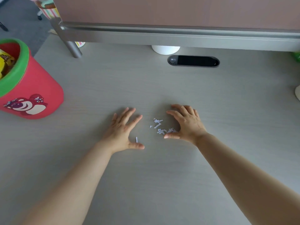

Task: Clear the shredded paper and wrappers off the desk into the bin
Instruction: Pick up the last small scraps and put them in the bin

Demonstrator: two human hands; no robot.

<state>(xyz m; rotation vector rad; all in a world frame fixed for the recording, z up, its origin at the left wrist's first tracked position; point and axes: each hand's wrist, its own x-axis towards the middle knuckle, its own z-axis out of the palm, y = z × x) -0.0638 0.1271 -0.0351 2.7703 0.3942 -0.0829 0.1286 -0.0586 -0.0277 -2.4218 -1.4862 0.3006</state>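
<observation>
Few paper shreds on grey desk.

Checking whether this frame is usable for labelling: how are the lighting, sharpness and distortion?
Head view: soft, even light, faint shadows under the left hand and right hand; no glare on the desk; paper shreds slightly soft; wide-angle bending tilts the bin at the left edge.

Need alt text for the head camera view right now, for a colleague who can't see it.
Two bare hands, left hand and right hand, rest open on a grey desk either side of a small scatter of white paper shreds. A red bin with a green rim stands at the desk's left edge, yellow wrappers inside.
</observation>
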